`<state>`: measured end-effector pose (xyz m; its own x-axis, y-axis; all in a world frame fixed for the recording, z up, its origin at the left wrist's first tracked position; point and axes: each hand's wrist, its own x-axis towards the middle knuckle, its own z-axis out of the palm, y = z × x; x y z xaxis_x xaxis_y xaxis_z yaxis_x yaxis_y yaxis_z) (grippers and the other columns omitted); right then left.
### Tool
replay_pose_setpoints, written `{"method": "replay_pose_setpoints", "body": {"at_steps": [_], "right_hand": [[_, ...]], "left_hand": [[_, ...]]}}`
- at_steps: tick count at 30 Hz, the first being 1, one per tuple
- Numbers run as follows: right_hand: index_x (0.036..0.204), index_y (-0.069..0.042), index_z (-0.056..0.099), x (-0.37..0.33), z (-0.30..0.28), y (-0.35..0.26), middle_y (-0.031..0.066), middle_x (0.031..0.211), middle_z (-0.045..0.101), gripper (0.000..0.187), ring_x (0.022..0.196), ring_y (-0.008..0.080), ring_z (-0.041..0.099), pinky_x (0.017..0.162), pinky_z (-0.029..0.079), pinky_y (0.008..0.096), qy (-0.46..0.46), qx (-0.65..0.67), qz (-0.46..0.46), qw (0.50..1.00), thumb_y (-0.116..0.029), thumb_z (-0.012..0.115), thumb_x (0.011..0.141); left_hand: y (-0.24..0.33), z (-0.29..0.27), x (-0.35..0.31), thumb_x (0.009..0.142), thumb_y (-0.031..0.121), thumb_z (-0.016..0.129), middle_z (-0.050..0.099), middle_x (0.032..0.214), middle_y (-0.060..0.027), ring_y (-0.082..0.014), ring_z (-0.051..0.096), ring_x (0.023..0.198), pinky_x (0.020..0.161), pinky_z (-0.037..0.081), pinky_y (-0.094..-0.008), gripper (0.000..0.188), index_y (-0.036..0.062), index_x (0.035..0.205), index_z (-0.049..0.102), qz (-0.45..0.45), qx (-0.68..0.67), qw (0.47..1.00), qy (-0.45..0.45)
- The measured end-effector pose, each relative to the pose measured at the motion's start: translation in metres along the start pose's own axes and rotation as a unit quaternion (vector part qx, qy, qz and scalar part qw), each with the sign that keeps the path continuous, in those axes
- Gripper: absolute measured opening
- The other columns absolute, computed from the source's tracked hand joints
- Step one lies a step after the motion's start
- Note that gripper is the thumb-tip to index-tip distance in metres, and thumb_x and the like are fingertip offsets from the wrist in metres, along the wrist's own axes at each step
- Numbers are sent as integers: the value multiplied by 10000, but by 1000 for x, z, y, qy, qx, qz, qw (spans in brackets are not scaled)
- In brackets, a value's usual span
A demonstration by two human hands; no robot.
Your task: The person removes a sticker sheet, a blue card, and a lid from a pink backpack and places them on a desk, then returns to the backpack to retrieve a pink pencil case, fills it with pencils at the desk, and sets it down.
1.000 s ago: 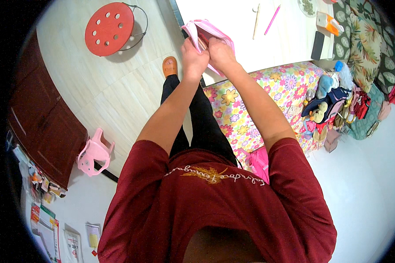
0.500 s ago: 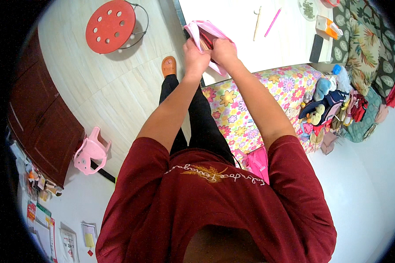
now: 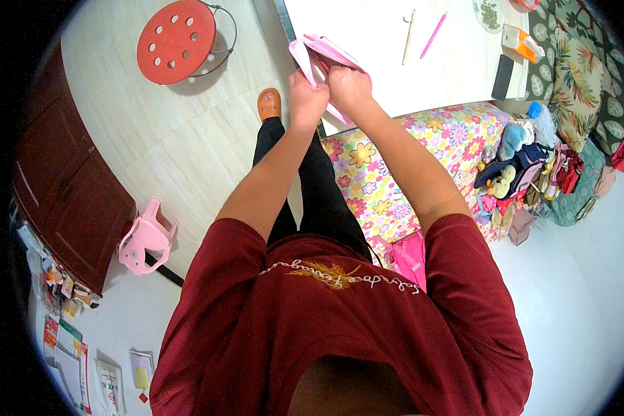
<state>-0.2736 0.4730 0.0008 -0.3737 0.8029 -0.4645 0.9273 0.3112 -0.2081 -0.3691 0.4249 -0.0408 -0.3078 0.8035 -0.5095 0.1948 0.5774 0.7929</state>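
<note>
A soft pink pouch (image 3: 334, 50) is held above the near left corner of the white table (image 3: 381, 87), its mouth partly open. My left hand (image 3: 308, 98) is closed on the pouch's left side. My right hand (image 3: 350, 88) is curled against its right side, fingers at the mouth and mostly hidden. Both hands nearly touch. A sliver of something red shows inside; the rest of the contents is hidden. Farther right on the table lie a slim tan stick-like pen (image 3: 409, 38) and a bright pink pen (image 3: 433, 36).
Toward the table's right are a dark flat rectangular object (image 3: 503, 77), an orange-and-white pack (image 3: 521, 43) and a clear dish (image 3: 489, 15) of green bits. A floral-covered seat (image 3: 388, 166) adjoins the near edge. On the floor stand a red round stool (image 3: 176, 41) and a pink child's chair (image 3: 148, 239).
The pouch's mouth has narrowed, and the striped contents seen before are now mostly covered. My hands have drawn closer together, with the right hand's fingers curled tighter.
</note>
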Motion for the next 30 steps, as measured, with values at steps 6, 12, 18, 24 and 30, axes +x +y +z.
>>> {"method": "replay_pose_setpoints", "body": {"at_steps": [6, 12, 18, 24, 30], "right_hand": [[744, -26, 647, 8, 4, 7, 172, 751, 651, 118, 679, 289, 656, 590, 530, 370, -32, -33, -30, 999, -97, 562, 705], [792, -17, 665, 17, -3, 6, 203, 836, 643, 216, 799, 305, 643, 693, 512, 395, -111, -18, -2, 994, -199, 557, 750], [771, 7, 657, 20, -8, 1, 204, 835, 642, 245, 780, 307, 642, 692, 509, 401, -133, -18, 28, 991, -210, 544, 754], [852, -30, 659, 13, 3, 6, 176, 843, 655, 199, 783, 292, 654, 678, 521, 390, -102, -70, 10, 992, -138, 521, 760], [819, -30, 642, 15, -7, 7, 179, 828, 653, 188, 762, 310, 650, 664, 515, 400, -98, -59, -8, 993, -147, 501, 776]], "left_hand": [[13, -4, -11, 663, 138, 571, 587, 913, -258, -419, 547, 913, 822, 437, -450, 346, -36, 961, 554, -41, -16, 999, 6], [22, -7, -13, 661, 133, 572, 611, 889, -242, -399, 575, 879, 793, 454, -435, 335, -53, 939, 561, -59, 18, 998, 12], [-14, 2, -23, 661, 183, 600, 615, 879, -238, -366, 591, 884, 794, 458, -412, 369, -57, 940, 562, -106, -86, 988, -68], [-11, 9, -42, 712, 291, 626, 623, 728, -171, -272, 623, 615, 590, 496, -348, 402, -36, 940, 574, -264, -59, 946, -177], [23, 14, -52, 802, 223, 535, 633, 755, -107, -231, 621, 540, 487, 496, -308, 266, 25, 970, 594, -277, -94, 928, -232]]}}
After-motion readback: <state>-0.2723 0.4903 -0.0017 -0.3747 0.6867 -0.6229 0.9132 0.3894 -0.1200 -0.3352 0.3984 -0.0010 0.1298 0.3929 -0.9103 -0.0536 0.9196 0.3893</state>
